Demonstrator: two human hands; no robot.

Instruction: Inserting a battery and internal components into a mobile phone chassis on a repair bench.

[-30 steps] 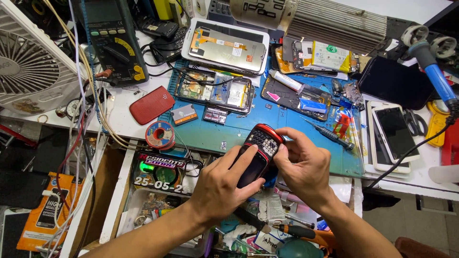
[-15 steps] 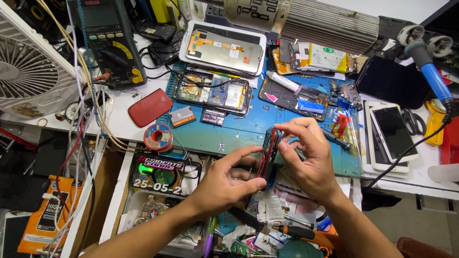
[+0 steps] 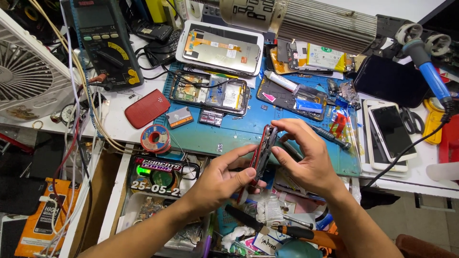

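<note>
White plastic slats of a fan (image 3: 24, 76) fill the far left, with a dark green multimeter (image 3: 106, 43) just beside it and pale cables trailing down the bench edge. Nearer the middle lie a glossy red curved back cover (image 3: 147, 108), a small reel of solder wire (image 3: 155, 138) and a blue-green work mat (image 3: 229, 131). On the mat rest an opened phone with bare boards and battery (image 3: 210, 93), a grey display panel (image 3: 220, 48) above it, and a second stripped dark frame (image 3: 291, 98) to the right. A ribbed metal cylinder (image 3: 325, 24) stands at the top. Farther right are a black slab-shaped phone (image 3: 389, 81), a white-edged phone (image 3: 389, 131) face up, and a blue-handled soldering iron (image 3: 430, 71) with its black cord.

Over the mat's front edge, both hands are clamped on a small red-and-black phone (image 3: 264, 150), held edge-on and nearly upright. The left hand (image 3: 220, 179) pinches its lower end between thumb and forefinger from the left; the right hand (image 3: 308, 160) wraps the upper end from the right, fingers curled over the top. Nothing lies between the hands and the phone; below them an open drawer holds loose tools, including a black-and-orange screwdriver (image 3: 272, 229).
</note>
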